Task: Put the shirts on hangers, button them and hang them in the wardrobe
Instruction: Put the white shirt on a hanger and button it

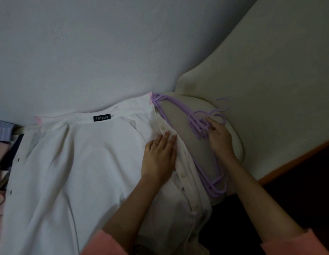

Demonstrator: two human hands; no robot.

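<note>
Pink hanger (38, 120) mostly under white shirt (90, 153).

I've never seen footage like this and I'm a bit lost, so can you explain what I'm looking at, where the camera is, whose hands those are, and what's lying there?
There is no machine here. One wide-angle camera sits on a person's head and looks forward and down, so the two bare arms coming in from the bottom are the wearer's own.

A white shirt lies spread open on the surface, its dark neck label showing. A pink hanger seems to be inside it already, its ends peeking out at the shoulders. The left hand rests flat on the shirt's buttoned edge. The right hand reaches onto a stack of purple hangers lying on a pale cushion, fingers on them near the hooks; whether it grips one is unclear. More folded clothes sit at the far left.
</note>
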